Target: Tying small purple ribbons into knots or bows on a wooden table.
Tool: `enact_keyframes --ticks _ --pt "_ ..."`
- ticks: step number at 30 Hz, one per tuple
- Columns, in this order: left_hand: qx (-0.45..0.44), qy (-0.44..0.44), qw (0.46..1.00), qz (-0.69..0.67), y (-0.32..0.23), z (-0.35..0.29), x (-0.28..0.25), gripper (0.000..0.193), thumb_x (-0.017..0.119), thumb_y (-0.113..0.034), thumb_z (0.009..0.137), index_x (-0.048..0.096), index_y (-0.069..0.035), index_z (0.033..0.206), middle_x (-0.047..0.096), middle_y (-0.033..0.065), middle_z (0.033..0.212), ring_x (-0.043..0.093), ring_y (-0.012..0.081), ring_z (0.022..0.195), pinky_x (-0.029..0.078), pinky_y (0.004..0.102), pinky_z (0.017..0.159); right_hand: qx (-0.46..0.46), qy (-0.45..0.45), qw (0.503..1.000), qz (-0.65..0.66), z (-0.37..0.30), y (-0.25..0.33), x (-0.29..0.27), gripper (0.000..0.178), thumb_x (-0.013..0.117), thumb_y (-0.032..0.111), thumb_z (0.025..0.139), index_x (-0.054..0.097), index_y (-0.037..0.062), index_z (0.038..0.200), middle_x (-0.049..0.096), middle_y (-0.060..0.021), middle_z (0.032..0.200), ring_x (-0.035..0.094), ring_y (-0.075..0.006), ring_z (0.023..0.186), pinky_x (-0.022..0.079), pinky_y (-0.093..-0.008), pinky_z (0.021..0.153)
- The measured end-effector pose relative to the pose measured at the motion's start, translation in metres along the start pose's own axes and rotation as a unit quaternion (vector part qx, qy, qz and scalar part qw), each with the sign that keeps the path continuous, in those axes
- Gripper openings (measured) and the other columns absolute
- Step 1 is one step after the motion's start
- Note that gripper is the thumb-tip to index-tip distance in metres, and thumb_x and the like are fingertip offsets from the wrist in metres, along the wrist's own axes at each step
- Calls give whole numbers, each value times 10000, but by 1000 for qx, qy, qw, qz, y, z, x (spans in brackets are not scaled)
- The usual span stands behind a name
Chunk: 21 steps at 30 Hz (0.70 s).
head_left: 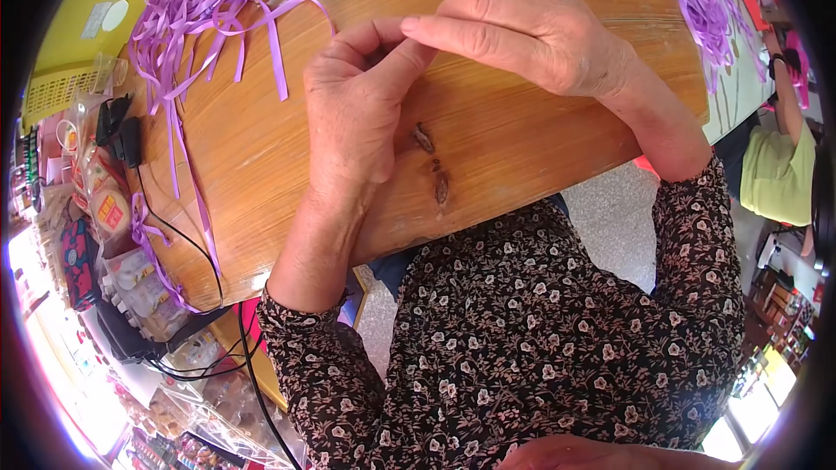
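Observation:
Above the wooden table (261, 183), my two hands meet at the fingertips. My left hand (361, 87) is closed, with thumb and index finger pressed together. Coming from the right, my right hand (531, 30) has its own fingertips brought up against the left thumb and index finger, in a pinch. Whatever lies between the fingers is hidden or too small to make out. Just beyond the left hand, a loop of purple ribbon (277, 61) hangs from a large tangled heap of ribbon (205, 0), its end running close to the left knuckles.
A yellow-green plastic basket (74, 43) stands at the far left. Along the left edge are a black plug adapter (131, 141) with its cord, and plastic bags (109, 209). More purple ribbon (705, 13) lies at the right, near a person in a yellow-green shirt (778, 174).

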<state>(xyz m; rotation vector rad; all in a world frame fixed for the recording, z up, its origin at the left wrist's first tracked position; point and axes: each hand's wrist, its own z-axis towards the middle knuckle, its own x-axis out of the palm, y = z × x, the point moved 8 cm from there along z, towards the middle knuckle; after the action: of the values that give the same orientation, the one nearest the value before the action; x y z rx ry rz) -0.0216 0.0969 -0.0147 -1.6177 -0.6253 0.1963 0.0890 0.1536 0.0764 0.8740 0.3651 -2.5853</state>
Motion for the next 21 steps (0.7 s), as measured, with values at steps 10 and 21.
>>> enact_keyframes --ticks 10,21 --pt "-99 108 989 -28 11 0 11 124 682 -54 804 638 13 899 582 -20 748 476 24 624 354 156 526 -362 -193 906 -106 -22 8 -4 295 615 15 751 638 -23 1042 582 -58 817 574 -184 757 456 -280 671" --pt "-18 6 999 -44 4 2 4 142 688 -67 805 615 0 906 582 -26 777 491 19 667 387 150 584 4 -67 995 79 -23 -17 -4 194 730 81 740 666 54 921 639 -96 826 610 -265 736 485 -317 620"
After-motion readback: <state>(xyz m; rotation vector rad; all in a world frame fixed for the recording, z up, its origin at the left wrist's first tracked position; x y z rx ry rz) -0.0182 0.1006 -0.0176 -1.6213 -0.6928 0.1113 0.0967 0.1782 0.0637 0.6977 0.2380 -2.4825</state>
